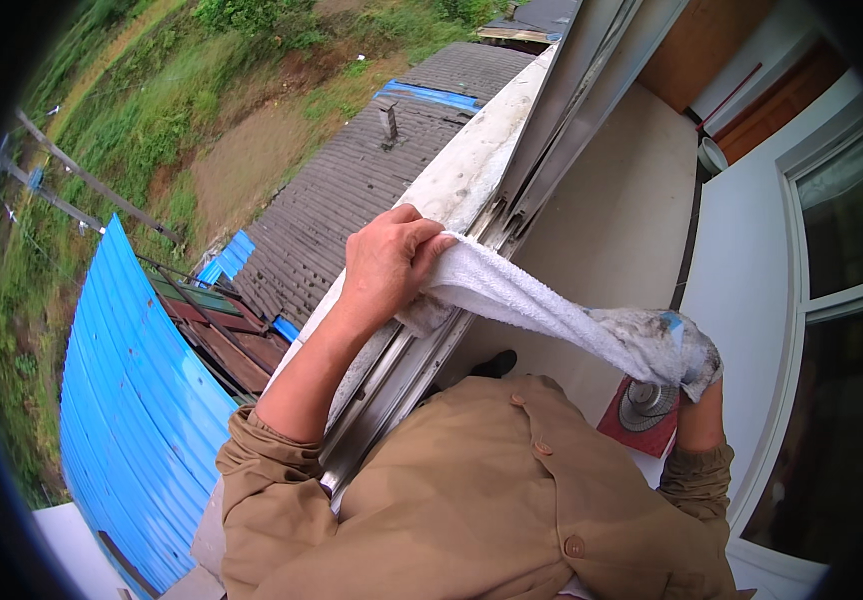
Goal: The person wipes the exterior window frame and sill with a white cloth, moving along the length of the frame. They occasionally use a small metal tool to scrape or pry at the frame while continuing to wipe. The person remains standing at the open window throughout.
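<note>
A white towel point(532, 295), smudged grey and black at one end, stretches between my two hands over the metal window track point(392, 380). My left hand point(392, 255) pinches its clean end at the outer side of the track, beside the white-painted sill point(477, 165). The soiled end is bunched over my right hand, on the room side; its fingers are hidden by the cloth, and only the right wrist point(702, 420) shows below. A greyish fold of cloth hangs under my left fingers.
Outside and below lie a dark ribbed roof point(322, 185), a blue metal sheet roof point(142, 400) and a grassy slope. Indoors, a round wire-grilled object point(647, 400) stands on a red base near my right arm. A white framed glass panel point(842, 300) is at right.
</note>
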Motion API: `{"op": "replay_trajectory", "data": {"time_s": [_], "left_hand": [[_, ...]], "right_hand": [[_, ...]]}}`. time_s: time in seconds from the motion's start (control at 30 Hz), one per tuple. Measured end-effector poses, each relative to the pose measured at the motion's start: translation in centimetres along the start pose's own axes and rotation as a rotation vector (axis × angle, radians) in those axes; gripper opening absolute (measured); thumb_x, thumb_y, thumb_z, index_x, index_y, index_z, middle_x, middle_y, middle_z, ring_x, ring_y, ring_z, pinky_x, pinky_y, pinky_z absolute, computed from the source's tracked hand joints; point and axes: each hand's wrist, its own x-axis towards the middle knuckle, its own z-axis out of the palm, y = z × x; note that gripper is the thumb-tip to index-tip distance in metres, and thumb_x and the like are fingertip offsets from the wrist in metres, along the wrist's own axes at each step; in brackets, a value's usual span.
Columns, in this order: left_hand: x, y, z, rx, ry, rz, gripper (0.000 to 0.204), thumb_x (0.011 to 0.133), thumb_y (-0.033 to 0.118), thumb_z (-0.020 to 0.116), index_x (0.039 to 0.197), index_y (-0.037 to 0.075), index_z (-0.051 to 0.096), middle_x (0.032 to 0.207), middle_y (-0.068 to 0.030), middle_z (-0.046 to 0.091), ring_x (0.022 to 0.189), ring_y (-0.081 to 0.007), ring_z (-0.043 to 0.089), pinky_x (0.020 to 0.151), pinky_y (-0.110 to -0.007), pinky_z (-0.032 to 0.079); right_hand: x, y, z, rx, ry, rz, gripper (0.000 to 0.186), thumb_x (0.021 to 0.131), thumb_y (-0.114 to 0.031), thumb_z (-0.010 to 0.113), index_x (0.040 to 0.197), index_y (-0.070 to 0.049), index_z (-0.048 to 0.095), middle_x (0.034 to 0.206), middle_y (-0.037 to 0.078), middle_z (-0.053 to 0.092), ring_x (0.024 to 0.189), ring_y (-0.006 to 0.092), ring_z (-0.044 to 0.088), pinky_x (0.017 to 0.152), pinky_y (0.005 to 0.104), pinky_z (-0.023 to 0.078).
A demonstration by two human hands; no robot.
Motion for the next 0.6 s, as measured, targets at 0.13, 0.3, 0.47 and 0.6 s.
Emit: {"op": "replay_trajectory", "data": {"time_s": [0.13,0.3,0.47,0.6], "left_hand": [[0.0,-0.6,1.0,-0.076,-0.021,0.004,0.019,0.082,0.025,0.065,0.079,0.006,0.068,0.070,-0.0063,0.059,0.065,-0.0234,0.059,0.057,-0.035,0.046],[0.0,-0.6,0.2,-0.474,-0.442,-0.201,0.030,0.084,0.028,0.065,0.079,-0.001,0.066,0.061,-0.0073,0.056,0.057,-0.0122,0.050,0.054,-0.030,0.042],[-0.6,-0.8,-0.8,-0.426,-0.508,0.010,0.045,0.070,0.038,0.078,0.090,-0.002,0.068,0.073,-0.0090,0.065,0.069,-0.0086,0.057,0.064,-0.027,0.046],[-0.6,-0.9,-1.8,-0.511,-0.412,-0.086,0.034,0.076,0.030,0.075,0.090,0.000,0.068,0.077,-0.0106,0.067,0.071,-0.0089,0.060,0.064,-0.027,0.048]], "right_hand": [[-0.5,-0.1,0.0,0.008,0.001,0.004,0.044,0.089,-0.032,0.047,0.123,-0.004,0.047,0.094,0.009,0.047,0.080,0.0188,0.040,0.069,0.0313,0.032],[-0.3,0.2,-0.2,0.018,0.012,-0.003,0.045,0.088,-0.035,0.047,0.121,-0.004,0.048,0.088,0.009,0.047,0.073,0.0180,0.039,0.063,0.0304,0.031],[-0.3,0.2,-0.3,0.033,0.005,0.005,0.047,0.088,-0.037,0.047,0.120,-0.003,0.048,0.082,0.008,0.046,0.066,0.0172,0.038,0.057,0.0295,0.030],[-1.2,0.9,-0.5,0.074,0.007,0.018,0.048,0.087,-0.039,0.047,0.119,-0.003,0.049,0.078,0.008,0.046,0.061,0.0165,0.037,0.053,0.0288,0.030]]}}
